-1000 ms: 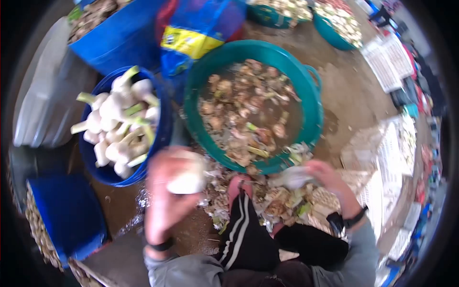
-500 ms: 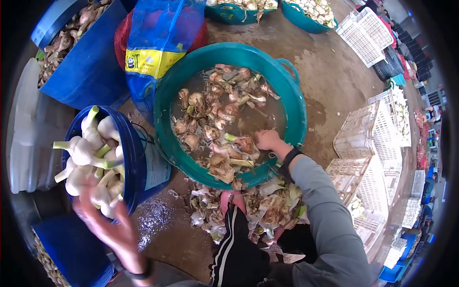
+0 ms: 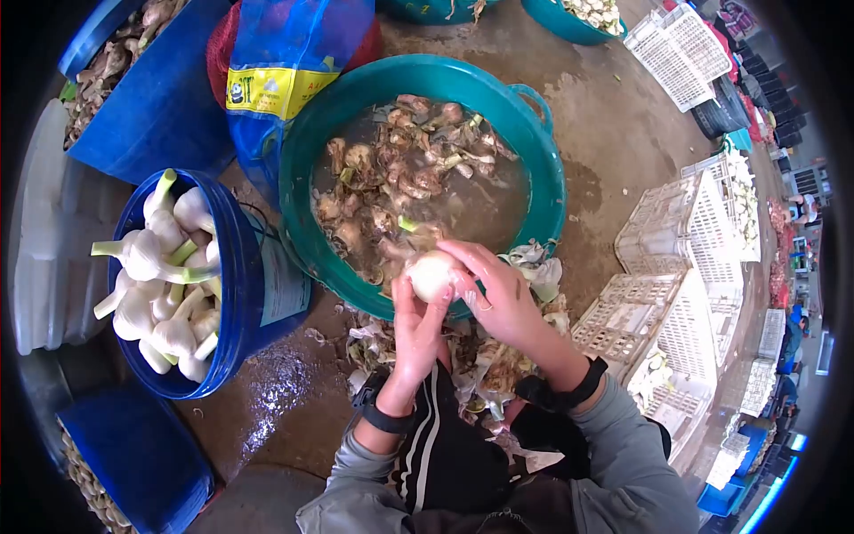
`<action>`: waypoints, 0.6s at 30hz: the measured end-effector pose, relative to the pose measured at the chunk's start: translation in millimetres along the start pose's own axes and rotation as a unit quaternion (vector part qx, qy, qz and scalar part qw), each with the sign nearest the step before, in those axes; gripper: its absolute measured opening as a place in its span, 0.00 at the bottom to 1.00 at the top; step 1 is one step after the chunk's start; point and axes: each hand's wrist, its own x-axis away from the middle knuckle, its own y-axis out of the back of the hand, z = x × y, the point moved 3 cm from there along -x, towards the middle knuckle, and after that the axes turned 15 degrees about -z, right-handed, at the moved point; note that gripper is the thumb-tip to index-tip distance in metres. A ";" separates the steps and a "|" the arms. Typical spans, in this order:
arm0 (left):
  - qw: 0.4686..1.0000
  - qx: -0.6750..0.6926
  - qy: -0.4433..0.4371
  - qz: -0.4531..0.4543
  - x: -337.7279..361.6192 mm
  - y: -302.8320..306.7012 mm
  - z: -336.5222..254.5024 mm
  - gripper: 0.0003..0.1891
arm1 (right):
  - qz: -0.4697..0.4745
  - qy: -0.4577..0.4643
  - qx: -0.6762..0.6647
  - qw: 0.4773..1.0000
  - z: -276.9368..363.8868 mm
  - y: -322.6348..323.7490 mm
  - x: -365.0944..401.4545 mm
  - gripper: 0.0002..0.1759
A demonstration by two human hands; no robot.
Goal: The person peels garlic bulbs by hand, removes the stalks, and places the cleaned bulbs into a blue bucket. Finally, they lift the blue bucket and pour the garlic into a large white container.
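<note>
Over the near rim of a green tub [image 3: 556, 191], a pale garlic bulb [image 3: 433, 276] is held between both hands. My left hand [image 3: 414, 334] grips it from below and the left, thumb up against it. From the right, the fingers of my right hand [image 3: 498, 294] are closed on the bulb's upper side, with a thin strip of skin hanging beside them. Brown, unpeeled garlic [image 3: 418, 178] floats in the tub's murky water. A blue bucket [image 3: 236, 294] at the left is heaped with clean white garlic bulbs [image 3: 147, 258].
Peeled skins [image 3: 485, 365] litter the floor around my feet. White plastic crates [image 3: 654, 214] stand along the right. Blue barrels [image 3: 165, 116] with more garlic and a blue bag [image 3: 302, 44] are at the upper left. Other people are in the far right background.
My left hand has come from beside the bucket to the tub's near side. The right hand has lifted from the water, and both now hold a pale garlic bulb.
</note>
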 end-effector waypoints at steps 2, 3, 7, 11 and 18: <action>0.987 -0.111 -0.087 -0.072 -3.6 9.5 0.4 0.21 | -0.063 -0.003 0.034 0.997 -0.1 -0.7 1.9 0.19; 0.987 -0.106 -0.090 -0.083 -4.8 9.0 -1.7 0.22 | -0.059 0.007 0.055 0.997 -4.4 -0.5 2.0 0.17; 0.960 -0.215 -0.154 -0.093 -5.0 6.8 -11.8 0.24 | -0.050 -0.007 0.064 0.997 -5.7 -0.5 0.7 0.12; 0.937 -0.264 -0.194 -0.120 -0.7 7.1 -17.2 0.31 | -0.057 0.001 0.049 0.997 -8.1 -4.3 3.0 0.11; 0.985 -0.149 -0.086 -0.016 5.5 10.9 -22.5 0.29 | -0.069 -0.039 0.075 0.994 -2.1 4.2 7.9 0.06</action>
